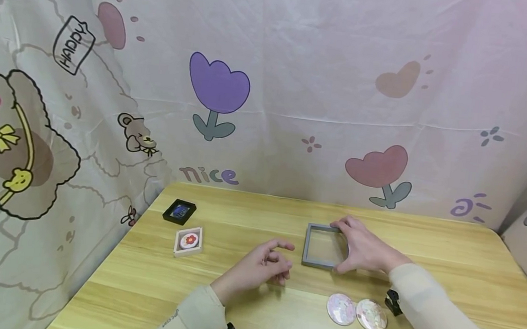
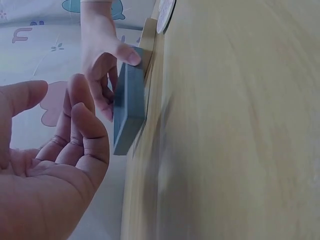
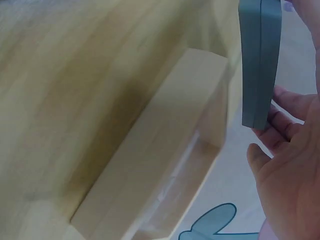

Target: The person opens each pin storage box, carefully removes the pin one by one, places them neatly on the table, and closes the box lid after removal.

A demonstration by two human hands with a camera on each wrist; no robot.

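My right hand (image 1: pixel 362 247) holds a grey square frame (image 1: pixel 306 245) by its right side, the thumb near the close corner and the fingers at the far edge. In the left wrist view the grey frame (image 2: pixel 131 100) stands edge-on close to the tabletop. Below it in the right wrist view lies a pale wooden open box (image 3: pixel 150 145), partly cut off; the right arm appears to hide it from the head view. Left of the frame, my left hand (image 1: pixel 260 265) hovers with loosely bent fingers and holds nothing.
Two round glossy badges (image 1: pixel 341 309) lie side by side near the right forearm. At the table's left are a small black box (image 1: pixel 180 211) with something blue inside and a pale box (image 1: pixel 177 242) holding a round red-flower badge (image 1: pixel 189 240). A printed curtain (image 1: pixel 284 150) hangs behind.
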